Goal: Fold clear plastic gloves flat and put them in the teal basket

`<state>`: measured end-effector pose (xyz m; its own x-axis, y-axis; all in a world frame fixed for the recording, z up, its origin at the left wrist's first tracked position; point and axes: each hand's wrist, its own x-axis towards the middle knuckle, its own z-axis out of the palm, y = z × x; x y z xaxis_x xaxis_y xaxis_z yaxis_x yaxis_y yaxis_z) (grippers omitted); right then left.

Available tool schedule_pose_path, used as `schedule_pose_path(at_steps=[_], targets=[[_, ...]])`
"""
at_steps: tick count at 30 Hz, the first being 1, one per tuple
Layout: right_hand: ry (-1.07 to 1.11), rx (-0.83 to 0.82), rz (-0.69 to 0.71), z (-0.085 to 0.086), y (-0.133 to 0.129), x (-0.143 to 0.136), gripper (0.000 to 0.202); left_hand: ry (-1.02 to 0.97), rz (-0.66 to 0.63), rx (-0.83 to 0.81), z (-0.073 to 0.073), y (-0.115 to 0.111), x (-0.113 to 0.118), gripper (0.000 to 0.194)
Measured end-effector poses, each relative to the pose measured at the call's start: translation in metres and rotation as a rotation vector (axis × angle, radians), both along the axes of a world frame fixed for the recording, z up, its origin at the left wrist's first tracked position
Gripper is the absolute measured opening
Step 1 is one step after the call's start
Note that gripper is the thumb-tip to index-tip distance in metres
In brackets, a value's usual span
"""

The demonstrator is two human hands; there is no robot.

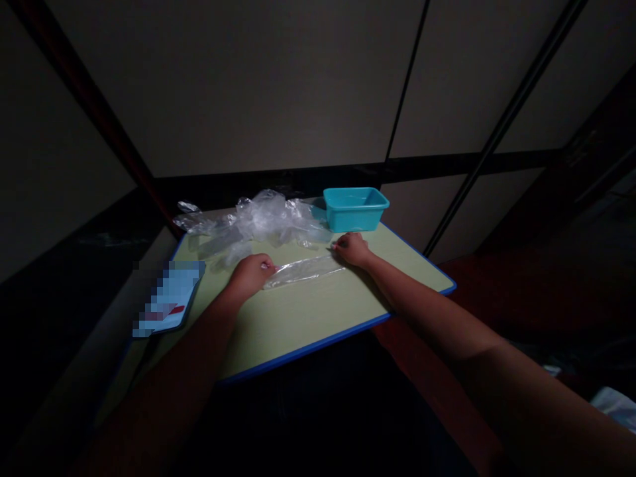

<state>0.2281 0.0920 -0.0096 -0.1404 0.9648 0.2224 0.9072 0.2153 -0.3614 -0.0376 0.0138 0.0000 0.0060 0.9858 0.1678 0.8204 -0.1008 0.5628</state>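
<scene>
A clear plastic strip, like a flattened bag (305, 271), lies stretched across the pale table (298, 318). My left hand (252, 273) pinches its left end, fingers closed. At its right end, my right hand (352, 250) is closed on the upper corner. Behind both hands sits a loose heap of crumpled clear plastic (268, 218). Just beyond my right hand stands a turquoise basket (354, 217), whose inside shows only in part.
On the table's left side lies a phone or tablet (173, 298) with a lit, partly blurred screen. Cabinet panels (273, 86) rise behind the table. A blue edge (318, 344) runs along the table's front. A pale item (613, 404) is at the lower right.
</scene>
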Motion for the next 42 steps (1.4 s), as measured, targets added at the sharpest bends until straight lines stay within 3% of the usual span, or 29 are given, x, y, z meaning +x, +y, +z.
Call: schedule_pose_path(at_steps=[7,16,27,42], targets=[[0.106,-0.054,0.008,0.0000,0.0025,-0.0014,0.022,-0.068,-0.006,-0.004,-0.0031,0.0022,-0.0015,0.016],[0.050,-0.074,-0.026,0.0021,0.0014,-0.0013,0.020,-0.072,0.000,-0.002,-0.0060,0.0057,-0.0032,0.020],[-0.012,-0.087,-0.018,0.0044,0.0002,-0.0006,0.034,-0.060,-0.010,-0.002,-0.0040,0.0042,-0.0031,0.020],[0.013,-0.082,-0.007,0.0039,-0.0012,0.0007,0.022,-0.033,0.008,-0.022,-0.0006,0.0020,-0.0012,0.020]])
